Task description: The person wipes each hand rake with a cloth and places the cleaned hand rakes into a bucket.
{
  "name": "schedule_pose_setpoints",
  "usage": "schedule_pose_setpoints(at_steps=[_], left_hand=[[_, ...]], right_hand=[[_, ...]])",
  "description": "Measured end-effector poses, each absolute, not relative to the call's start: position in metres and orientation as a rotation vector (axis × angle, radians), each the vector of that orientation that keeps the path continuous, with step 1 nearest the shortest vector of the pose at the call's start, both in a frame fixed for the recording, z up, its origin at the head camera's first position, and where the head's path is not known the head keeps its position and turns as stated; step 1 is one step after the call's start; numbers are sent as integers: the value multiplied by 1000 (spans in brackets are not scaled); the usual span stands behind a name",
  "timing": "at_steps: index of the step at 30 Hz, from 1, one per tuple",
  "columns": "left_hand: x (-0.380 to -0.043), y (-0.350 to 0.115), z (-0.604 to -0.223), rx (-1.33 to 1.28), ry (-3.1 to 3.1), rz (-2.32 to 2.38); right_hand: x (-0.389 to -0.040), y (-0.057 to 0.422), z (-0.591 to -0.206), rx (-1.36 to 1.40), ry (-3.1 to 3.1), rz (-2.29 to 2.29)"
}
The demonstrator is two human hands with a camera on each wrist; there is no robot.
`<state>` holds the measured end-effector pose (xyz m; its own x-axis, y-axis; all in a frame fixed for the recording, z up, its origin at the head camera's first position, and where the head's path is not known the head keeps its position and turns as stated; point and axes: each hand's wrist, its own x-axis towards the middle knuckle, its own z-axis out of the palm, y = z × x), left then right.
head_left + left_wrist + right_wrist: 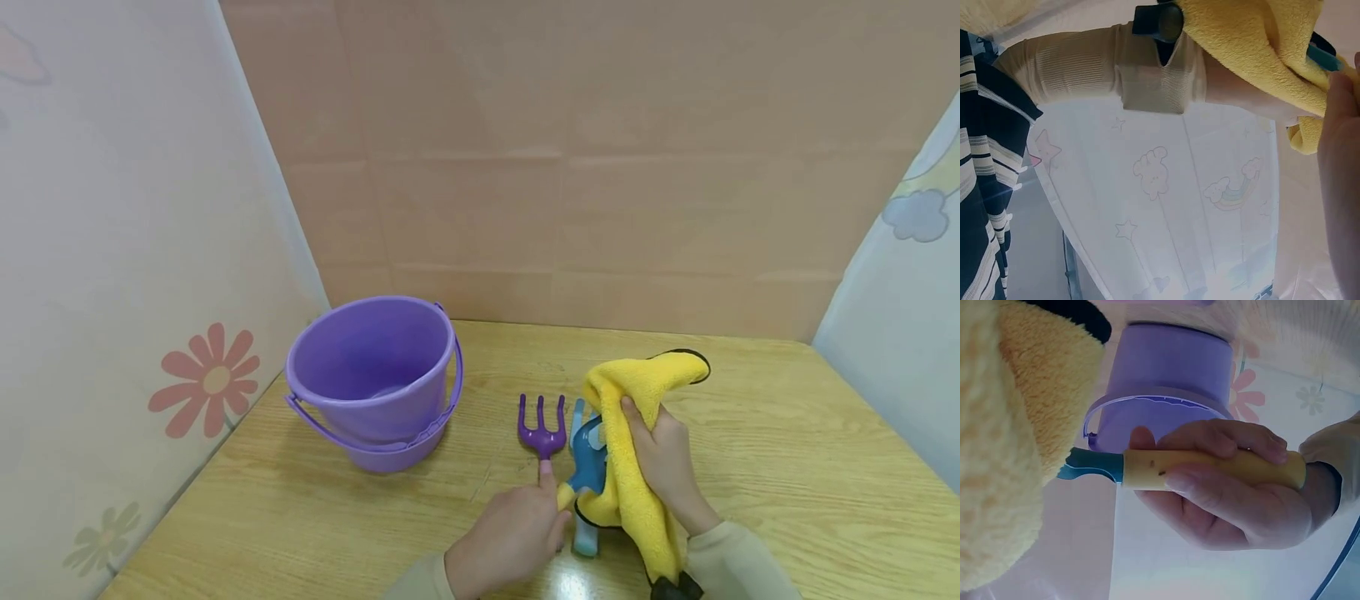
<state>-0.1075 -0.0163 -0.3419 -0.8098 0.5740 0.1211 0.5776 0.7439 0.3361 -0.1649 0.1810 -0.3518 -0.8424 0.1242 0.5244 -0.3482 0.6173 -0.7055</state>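
Note:
My left hand (pixel 513 529) grips the yellow handle of a toy garden tool (pixel 590 462) with a blue head. The handle (pixel 1204 467) shows clearly in the right wrist view, with fingers wrapped along it. A yellow cloth (pixel 630 433) with black edging hangs from my right hand (pixel 663 454) and lies against the blue head, covering part of it, so the head's full shape is hidden. Below that tool, a light blue toy garden tool (pixel 585 537) rests on the table, partly covered. Beside it lies a purple toy fork (pixel 542 437), its handle partly behind my left hand.
A purple bucket (pixel 367 417) stands upright at the left of the wooden table (pixel 810 433), its handle hanging down in front. A brown panel (pixel 570 167) closes off the back. Light printed panels (pixel 150 233) rise at both sides.

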Motion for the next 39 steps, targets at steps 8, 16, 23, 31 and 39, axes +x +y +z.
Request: schedule_pose_setpoints(at_steps=[8,16,23,31,39], left_hand=[[-111,-18,-345,-985,-2941,-606],[-110,-19,-343,-945,-2966,-655],[-113,-21,-344,-903,-2946,-664],[-116,-20,-345,-845,-2950,-677],[-118,-19,-348,-754,-2954,-742]], right_hand=[[-162,181,-351,157,-2283,1099],[-165,188,-349,-90,-2222,1413],[-164,195,-343,-200,-2143,1438],[-163,204,-343,-203,-2127,1331],[-156,198,-341,-57,-2119,1211]])
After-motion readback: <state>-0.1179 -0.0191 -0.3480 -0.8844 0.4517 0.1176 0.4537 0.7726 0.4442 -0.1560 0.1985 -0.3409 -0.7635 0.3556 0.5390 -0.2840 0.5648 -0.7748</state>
